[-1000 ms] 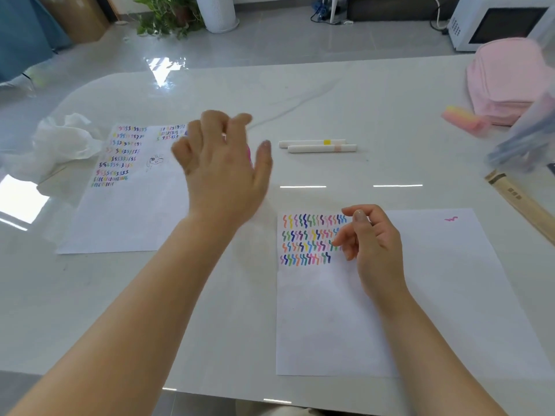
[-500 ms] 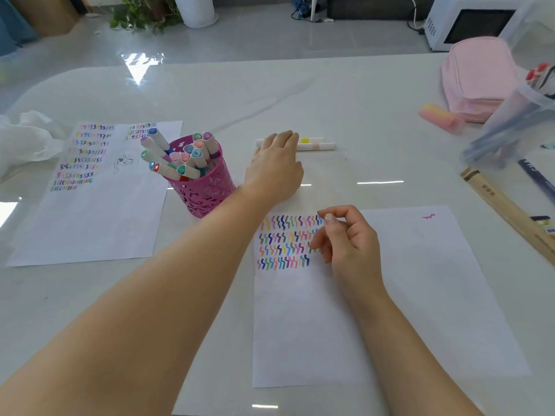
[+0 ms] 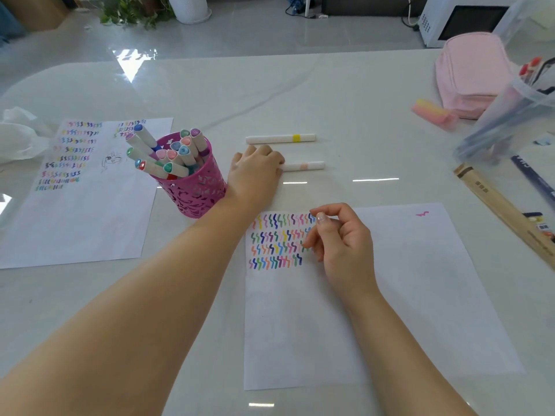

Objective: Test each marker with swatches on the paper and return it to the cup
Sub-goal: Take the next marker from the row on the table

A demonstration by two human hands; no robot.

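Note:
A pink perforated cup (image 3: 192, 190) holds several capped markers. Two white markers lie on the table right of it: one with a yellow band (image 3: 280, 138) farther back, one with a peach band (image 3: 304, 166) nearer me. My left hand (image 3: 255, 172) covers the peach-banded marker's left end, with its fingers curled over it. A white paper (image 3: 405, 295) lies in front of me, with rows of coloured swatches (image 3: 276, 241) at its top left. My right hand (image 3: 339, 244) rests on the paper beside the swatches, fingers loosely curled, holding nothing visible.
A second swatch-covered sheet (image 3: 78, 205) lies left of the cup, with crumpled white tissue (image 3: 18, 136) behind it. At the right are a pink pouch (image 3: 471, 76), a pink-yellow eraser (image 3: 432, 114), a clear bin of pens (image 3: 516, 115) and a long wooden box (image 3: 504, 211).
My left hand dropped from above the cup onto the two markers and drew the peach-banded one toward me, away from the yellow-banded one. My right hand stayed on the paper.

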